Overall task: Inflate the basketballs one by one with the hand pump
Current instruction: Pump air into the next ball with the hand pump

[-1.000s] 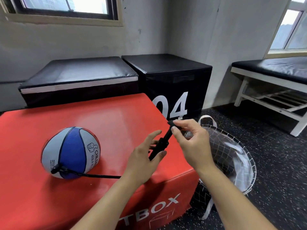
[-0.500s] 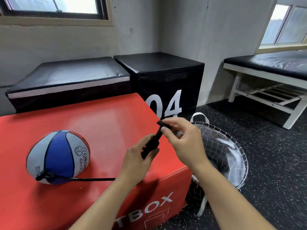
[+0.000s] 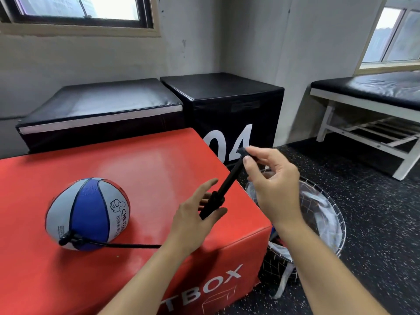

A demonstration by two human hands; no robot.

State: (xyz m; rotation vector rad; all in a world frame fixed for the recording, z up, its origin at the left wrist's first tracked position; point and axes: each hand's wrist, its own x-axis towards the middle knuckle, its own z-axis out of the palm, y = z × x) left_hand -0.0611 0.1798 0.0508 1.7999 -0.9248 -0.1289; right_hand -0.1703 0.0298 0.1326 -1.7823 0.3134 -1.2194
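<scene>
A blue, white and red basketball (image 3: 87, 213) lies on the red box (image 3: 145, 169) at the left. A black hose (image 3: 127, 246) runs from its valve to the black hand pump (image 3: 225, 187), held tilted over the box's right edge. My left hand (image 3: 195, 215) grips the pump's barrel near its lower end. My right hand (image 3: 272, 185) pinches the pump's handle at the top, and the rod is drawn out between the two hands.
A round net basket (image 3: 327, 214) stands on the dark floor to the right of the red box. Two black padded boxes (image 3: 222, 96) sit behind it against the wall. A white-framed bench (image 3: 368, 105) runs along the right wall.
My right hand has pulled the pump's handle up and away from my left hand, so the rod is longer. The view has shifted slightly.
</scene>
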